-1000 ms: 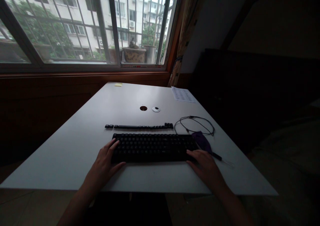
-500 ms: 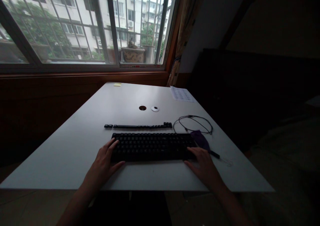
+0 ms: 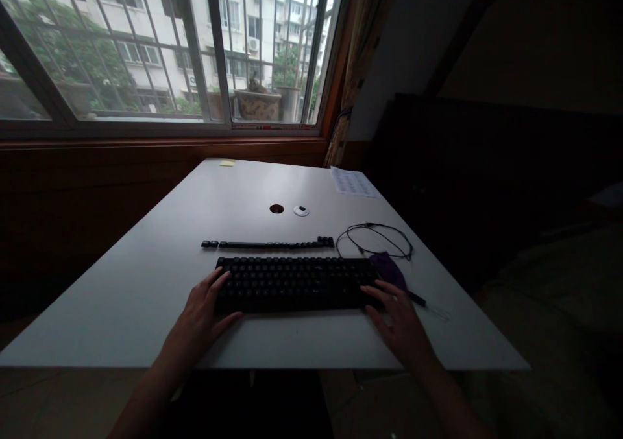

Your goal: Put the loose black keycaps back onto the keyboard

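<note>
A black keyboard (image 3: 292,286) lies flat on the white table in front of me. My left hand (image 3: 200,303) holds its left end, fingers along the side and over the corner, thumb at the front edge. Over the right end is my right hand (image 3: 396,319), its fingers apart above the number keys and its thumb near the front corner. Behind the keyboard runs a row of loose black keycaps (image 3: 272,245), a long spacebar among them. Beside the right hand are a purple cloth (image 3: 388,269) and a black-handled tool with thin wire prongs (image 3: 417,298).
A black cable (image 3: 409,248) is coiled at the right. Farther back, the table (image 3: 146,264) has a round hole (image 3: 276,209) with its white cover (image 3: 300,211) alongside. A yellow note (image 3: 227,163) and a printed sheet (image 3: 354,182) lie near the far edge.
My right hand has lifted and spread its fingers, and its thumb has come up from the table to the keyboard's front corner. My left hand and the keyboard stay put.
</note>
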Demonstrator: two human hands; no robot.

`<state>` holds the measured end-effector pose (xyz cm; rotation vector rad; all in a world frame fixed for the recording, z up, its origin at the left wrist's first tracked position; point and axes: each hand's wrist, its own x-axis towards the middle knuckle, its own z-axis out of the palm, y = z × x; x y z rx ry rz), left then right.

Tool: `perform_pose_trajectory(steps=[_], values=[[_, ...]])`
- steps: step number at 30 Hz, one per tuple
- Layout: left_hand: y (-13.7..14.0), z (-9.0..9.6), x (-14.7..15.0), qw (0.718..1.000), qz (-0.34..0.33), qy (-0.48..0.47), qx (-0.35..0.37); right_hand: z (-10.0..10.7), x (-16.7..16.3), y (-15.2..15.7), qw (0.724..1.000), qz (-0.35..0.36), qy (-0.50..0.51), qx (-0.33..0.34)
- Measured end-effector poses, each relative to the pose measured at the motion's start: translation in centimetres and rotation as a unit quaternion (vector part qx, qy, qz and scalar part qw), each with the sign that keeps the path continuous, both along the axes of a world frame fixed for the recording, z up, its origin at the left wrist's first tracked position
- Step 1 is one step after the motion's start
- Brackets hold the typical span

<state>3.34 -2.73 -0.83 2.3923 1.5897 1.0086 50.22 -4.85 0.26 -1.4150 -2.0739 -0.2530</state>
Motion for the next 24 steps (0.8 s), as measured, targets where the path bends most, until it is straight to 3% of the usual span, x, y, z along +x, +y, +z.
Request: perform_pose_trajectory(steps=[5,16,24], values=[[0.0,0.0,0.0,1.0,0.003,0.005,-0.001,-0.1,0.0,-0.2,1.0,-0.004,0.002,0.03],[-0.1,0.1,0.1,1.0,0.001,0.008,-0.006,-0.2,0.1,-0.1,1.0,0.007,-0.017,0.01],[-0.1,0.2,0.2,1.0,-0.002,0.008,-0.003,0.1,-1.0,1.5,0.995,0.016,-0.096,0.007]])
